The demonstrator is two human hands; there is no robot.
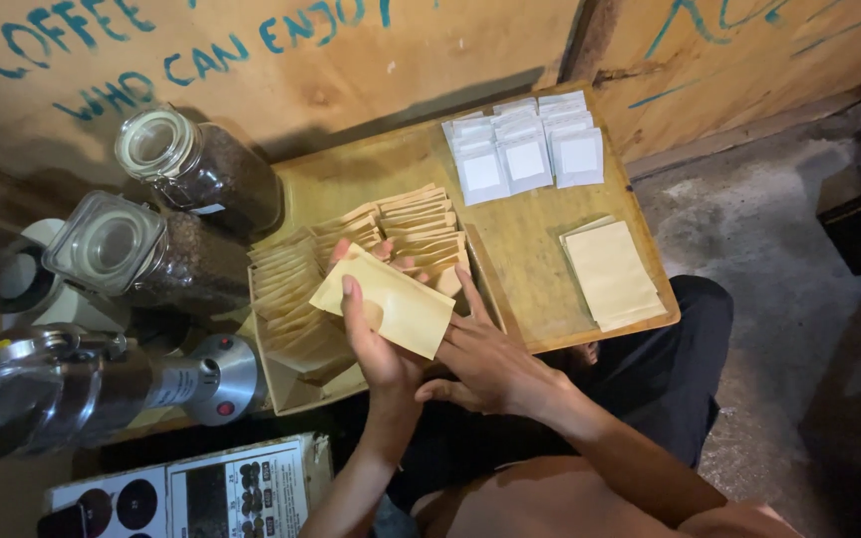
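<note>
My left hand [379, 344] holds a flat tan paper pouch [391, 299] up over a shallow wooden box [273, 374] packed with rows of the same tan pouches [401, 224]. My right hand [490, 364] touches the pouch's lower right edge, its fingers reaching under it. Both hands hover above the box's right half. Part of the box's rows lies hidden behind the held pouch.
A wooden tray table [530, 249] carries a stack of tan pouches [612, 274] on the right and white filter bags [525, 144] at the back. Two glass jars of coffee beans [191, 169] [142, 254] and a metal grinder [102, 384] stand left. A wooden wall rises behind.
</note>
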